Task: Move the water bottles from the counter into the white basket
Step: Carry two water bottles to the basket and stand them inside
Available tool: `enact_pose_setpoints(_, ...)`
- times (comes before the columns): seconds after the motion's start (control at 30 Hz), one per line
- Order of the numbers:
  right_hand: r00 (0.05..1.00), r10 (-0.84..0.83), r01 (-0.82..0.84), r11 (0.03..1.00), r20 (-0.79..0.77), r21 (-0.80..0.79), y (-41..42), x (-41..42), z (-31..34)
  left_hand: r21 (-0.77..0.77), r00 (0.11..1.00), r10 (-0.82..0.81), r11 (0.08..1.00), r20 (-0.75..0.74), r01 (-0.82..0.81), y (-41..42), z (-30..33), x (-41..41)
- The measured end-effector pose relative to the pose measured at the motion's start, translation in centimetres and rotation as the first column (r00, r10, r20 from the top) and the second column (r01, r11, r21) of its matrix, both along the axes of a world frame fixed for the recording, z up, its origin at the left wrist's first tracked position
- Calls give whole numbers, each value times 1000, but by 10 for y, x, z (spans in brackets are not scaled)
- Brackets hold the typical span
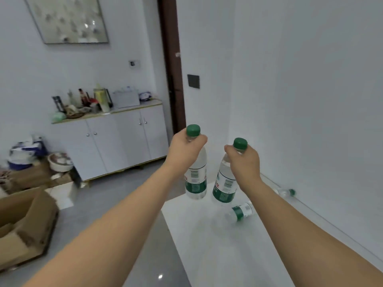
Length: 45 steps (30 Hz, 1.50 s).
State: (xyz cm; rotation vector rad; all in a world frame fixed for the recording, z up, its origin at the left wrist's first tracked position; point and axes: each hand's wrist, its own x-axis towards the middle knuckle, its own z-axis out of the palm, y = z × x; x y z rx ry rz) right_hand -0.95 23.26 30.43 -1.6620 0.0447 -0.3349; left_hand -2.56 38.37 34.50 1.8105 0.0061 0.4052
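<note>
Green-capped, green-labelled bottle [196, 175] in left hand [184, 150]; label text illegible.

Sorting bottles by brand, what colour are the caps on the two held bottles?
Both caps, left and right, are dark green, clearest in the head view.

No words or numbers can be read anywhere. The two held bottles carry green-and-white labels — the left bottle [196, 179] and the right bottle [224, 183] each show a barcode block and a small red mark, too blurred to make out. The lying bottle [241, 211] on the counter has the same label — equally illegible.
</note>
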Motion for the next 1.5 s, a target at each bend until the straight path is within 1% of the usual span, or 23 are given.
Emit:
enact_pose_setpoints(0.13,991,135,-133,990,27,-40,79,-7,21,-41,973,229,973,23,-228,83,10,-39)
enact_pose_setpoints(0.23,973,229,-227,973,36,-51,126,-17,29,-84,938,344,936,28,-341,128,14,-67)
enact_pose_setpoints(0.33,949,310,-308,950,50,-40,163,-28,35,-100,903,430,899,25,-425,164,17,-87)
enact_pose_setpoints(0.47,921,384,-380,922,61,-73,203,-41,37,-102,868,496,865,34,-491,199,20,-105)
enact_pose_setpoints(0.67,918,395,-389,914,42,-114,240,-50,36,-91,857,514,856,36,-509,236,24,-119)
enact_pose_setpoints(0.73,917,396,-386,912,54,-139,246,-52,39,-91,857,514,856,43,-509,246,27,-121)
enact_pose_setpoints(0.87,925,374,-363,922,71,-134,255,-52,44,-68,855,518,855,42,-514,262,30,-120)
enact_pose_setpoints(1.0,932,350,-330,926,93,-181,268,-47,48,-52,856,515,857,46,-513,277,31,-116)
enact_pose_setpoints(1.07,931,350,-329,928,106,-176,276,-43,51,-42,853,520,854,52,-518,284,30,-112)
enact_pose_setpoints(1.27,932,347,-327,930,108,-169,302,-15,61,-50,843,534,845,63,-532,307,33,-84)
enact_pose_setpoints(1.5,941,326,-306,935,95,-177,332,50,57,-33,844,531,847,81,-530,337,32,-18)
